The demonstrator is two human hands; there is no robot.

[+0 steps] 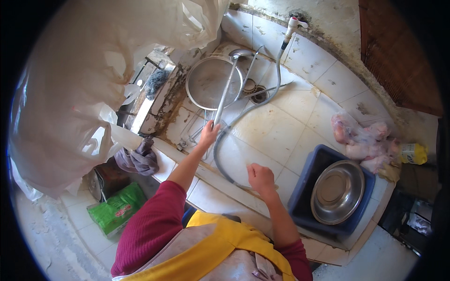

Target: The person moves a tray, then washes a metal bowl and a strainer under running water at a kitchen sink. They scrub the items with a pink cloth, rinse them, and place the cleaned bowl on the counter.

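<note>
My left hand (210, 132) grips the lower end of a long-handled metal ladle (225, 92). The ladle slants up across a round, pale-rimmed metal vessel (207, 84), perhaps a pan or a sieve, its bowl end at the vessel's far right. Over the tiled basin (291, 116), my right hand (262, 178) is curled into a fist, and nothing shows in it. A grey hose (217, 154) runs from the tap (292, 26) down between my hands. Below the vessel lies a thin wire rack (195, 128), partly hidden by my left hand.
To the right, a steel bowl (337, 193) sits in a blue plastic tub (299, 189). Beyond it are plastic bags of what looks like raw meat (369, 140) and a yellow container (415, 154). Large plastic bags (77, 87) hang at left, near a grey cloth (139, 158). The drain (258, 95) is uncovered.
</note>
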